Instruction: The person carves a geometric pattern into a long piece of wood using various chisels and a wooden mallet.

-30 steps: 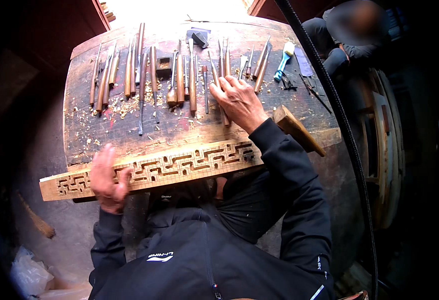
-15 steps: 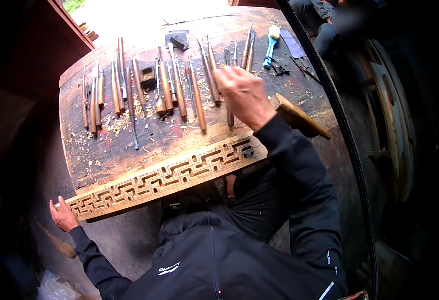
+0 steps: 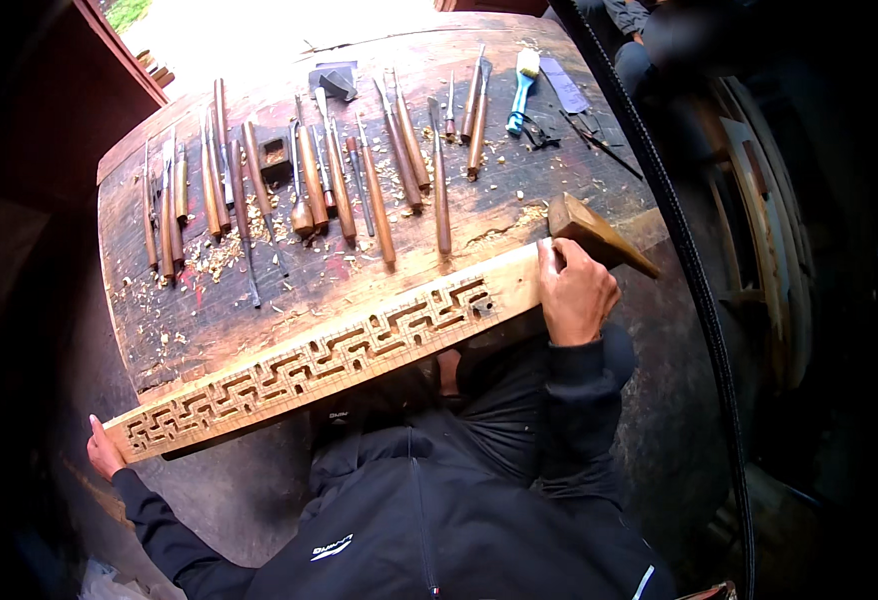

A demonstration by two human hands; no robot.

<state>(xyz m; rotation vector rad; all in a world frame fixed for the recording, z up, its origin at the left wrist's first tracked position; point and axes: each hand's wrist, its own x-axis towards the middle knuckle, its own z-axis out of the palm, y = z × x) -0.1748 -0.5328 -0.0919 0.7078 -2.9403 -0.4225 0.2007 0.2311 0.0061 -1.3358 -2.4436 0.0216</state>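
Note:
A long pale wooden board (image 3: 359,352), cut with a geometric lattice pattern, lies slantwise along the near edge of the workbench. Its left end is gripped by my left hand (image 3: 106,449), thumb on top. At the other end my right hand (image 3: 576,292) is closed round the board, its fingers partly hidden. Just beyond my right hand rests a wooden block-like mallet (image 3: 599,233). Across the bench behind the board lie several wood-handled carving chisels (image 3: 377,205), one of them (image 3: 442,190) set a little apart from the rest.
Wood shavings (image 3: 214,262) are scattered over the dark worn bench top (image 3: 289,285). A blue brush (image 3: 522,95) lies at the far right beside a grey-violet strip (image 3: 564,85). A small dark square box (image 3: 277,158) stands among the chisels. A black strap (image 3: 659,180) crosses the right side.
My right hand has come down from above the chisels to the board's right end. A chisel there now lies alone. My left hand stays on the board's left end.

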